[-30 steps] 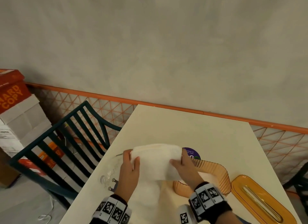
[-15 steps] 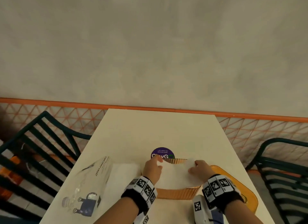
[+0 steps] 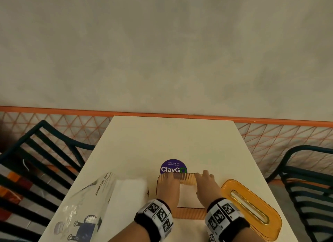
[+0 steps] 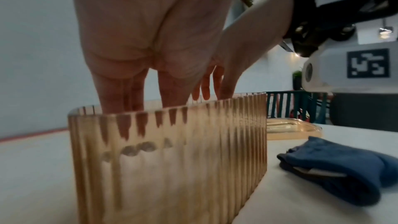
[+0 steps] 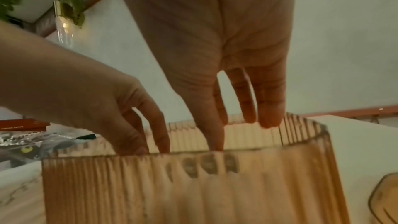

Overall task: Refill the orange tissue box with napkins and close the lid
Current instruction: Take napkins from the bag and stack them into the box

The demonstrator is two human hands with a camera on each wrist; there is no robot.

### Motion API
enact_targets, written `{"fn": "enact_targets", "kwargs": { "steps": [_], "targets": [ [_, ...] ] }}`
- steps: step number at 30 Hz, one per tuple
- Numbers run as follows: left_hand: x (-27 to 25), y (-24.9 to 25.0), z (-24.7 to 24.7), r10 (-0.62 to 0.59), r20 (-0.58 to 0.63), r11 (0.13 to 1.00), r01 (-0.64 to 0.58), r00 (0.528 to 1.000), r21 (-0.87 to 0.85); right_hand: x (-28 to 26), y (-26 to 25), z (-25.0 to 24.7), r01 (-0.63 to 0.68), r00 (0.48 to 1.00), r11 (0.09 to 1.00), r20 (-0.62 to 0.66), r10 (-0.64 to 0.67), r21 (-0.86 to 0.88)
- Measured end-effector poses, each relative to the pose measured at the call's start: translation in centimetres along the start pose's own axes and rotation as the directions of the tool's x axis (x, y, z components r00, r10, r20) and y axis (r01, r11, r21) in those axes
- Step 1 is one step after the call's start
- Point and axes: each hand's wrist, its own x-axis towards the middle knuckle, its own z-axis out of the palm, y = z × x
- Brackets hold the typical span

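The orange ribbed tissue box (image 3: 189, 213) stands open near the table's front edge. Both hands reach down into it. My left hand (image 3: 168, 186) is at the box's left side, my right hand (image 3: 206, 183) at its right. A white stack of napkins (image 3: 189, 196) lies inside between them. In the left wrist view the left hand's fingers (image 4: 129, 94) point straight down past the box (image 4: 172, 159) rim, and fingertips show through the wall on top of the white stack. In the right wrist view the right hand's fingers (image 5: 247, 105) are straight too. The orange lid (image 3: 252, 211) lies flat to the right of the box.
A clear plastic napkin wrapper (image 3: 81, 211) with more white napkins (image 3: 129, 189) lies left of the box. A purple round sticker (image 3: 173, 167) is behind it. A folded blue cloth (image 4: 344, 168) lies near the front. Dark slatted chairs (image 3: 45, 160) flank the table.
Both hands carried the napkin stack from the wrapper on the left over to the box and lowered it inside. They now sit deeper in the box.
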Motion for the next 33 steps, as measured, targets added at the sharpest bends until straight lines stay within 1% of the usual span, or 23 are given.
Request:
{"fn": "enact_targets", "kwargs": {
  "steps": [1,2,4,5,7,8,9,10,11,12,13,14,15,16,18,20,21,23,25,27,29,33],
  "targets": [
    [0.1,0.0,0.0,-0.011,0.071,1.0,0.01,0.997,0.016,0.2,-0.1,0.2,0.026,0.999,1.0,0.033,-0.025,-0.011],
    [0.2,0.0,-0.1,-0.027,0.151,0.999,0.021,0.988,0.038,0.4,-0.1,0.4,0.039,0.994,0.999,0.1,-0.036,-0.024],
    [0.6,0.0,-0.3,-0.051,0.287,0.997,0.033,0.956,0.069,0.9,-0.2,0.8,0.063,0.963,0.995,0.265,-0.041,-0.076],
    [0.6,0.0,-0.4,-0.055,0.323,0.996,0.029,0.945,0.085,1.1,-0.3,1.1,0.083,0.947,0.991,0.318,-0.044,-0.109],
    [0.6,0.0,-0.4,-0.058,0.341,0.996,0.03,0.938,0.086,1.3,-0.2,1.6,0.121,0.936,0.982,0.346,-0.064,-0.146],
    [0.6,0.0,-0.4,-0.057,0.328,0.998,0.045,0.943,0.044,1.4,-0.1,1.8,0.129,0.939,0.982,0.335,-0.076,-0.139],
    [0.6,0.0,-0.5,-0.058,0.289,0.997,0.068,0.956,-0.025,1.4,0.1,1.9,0.128,0.947,0.985,0.31,-0.087,-0.115],
    [0.3,-0.2,-0.8,-0.059,0.21,0.99,0.084,0.976,-0.109,1.5,0.3,1.8,0.121,0.959,0.99,0.267,-0.097,-0.073],
    [0.0,-0.5,-1.3,-0.064,0.098,0.98,0.081,0.993,-0.18,1.5,0.7,1.5,0.115,0.973,0.993,0.206,-0.108,-0.024],
    [-0.6,-1.2,-1.9,-0.078,-0.035,0.971,0.068,0.996,-0.229,1.4,1.0,1.0,0.11,0.985,0.994,0.133,-0.111,0.021],
    [-1.3,-2.1,-2.6,-0.11,-0.169,0.962,0.062,0.979,-0.267,1.3,1.5,0.6,0.108,0.992,0.993,0.058,-0.111,0.053],
    [-2.0,-3.3,-3.3,-0.158,-0.269,0.954,0.076,0.95,-0.29,1.1,2.0,0.1,0.104,0.995,0.992,-0.004,-0.104,0.073],
    [-2.9,-4.9,-3.8,-0.214,-0.327,0.948,0.116,0.92,-0.295,0.8,2.6,-0.1,0.095,0.995,0.992,-0.049,-0.091,0.086],
    [-3.7,-6.5,-4.2,-0.276,-0.351,0.941,0.177,0.895,-0.289,0.4,3.0,-0.3,0.079,0.994,0.992,-0.086,-0.071,0.094],
    [-5.3,-9.3,-4.4,-0.41,-0.293,0.905,0.344,0.863,-0.251,-0.3,3.7,-0.2,0.037,0.991,0.992,-0.133,-0.022,0.117],
    [-6.4,-10.8,-4.2,-0.531,-0.179,0.843,0.495,0.828,-0.209,-0.6,3.9,0.2,-0.015,0.989,0.986,-0.141,0.038,0.165],
    [-6.7,-11.3,-3.9,-0.582,-0.125,0.808,0.556,0.803,-0.193,-0.7,3.9,0.4,-0.048,0.989,0.981,-0.126,0.073,0.186],
    [-7.0,-11.8,-3.5,-0.65,-0.045,0.752,0.633,0.759,-0.181,-0.6,3.8,0.9,-0.13,0.988,0.964,-0.057,0.147,0.234],
    [-7.1,-12.3,-3.1,-0.67,-0.015,0.732,0.657,0.742,-0.182,-0.4,3.6,1.3,-0.199,0.98,0.945,0.033,0.197,0.26],
    [-7.3,-12.5,-2.7,-0.654,-0.017,0.75,0.645,0.757,-0.145,-0.1,3.7,1.8,-0.221,0.975,0.937,0.084,0.206,0.272],
    [-7.5,-12.7,-2.4,-0.644,-0.051,0.763,0.636,0.763,-0.116,0.2,3.7,2.0,-0.224,0.974,0.938,0.088,0.208,0.266],
    [-7.8,-12.6,-2.4,-0.624,-0.129,0.78,0.604,0.771,-0.161,0.2,3.7,2.3,-0.232,0.973,0.939,0.076,0.219,0.253]
  ]
}}
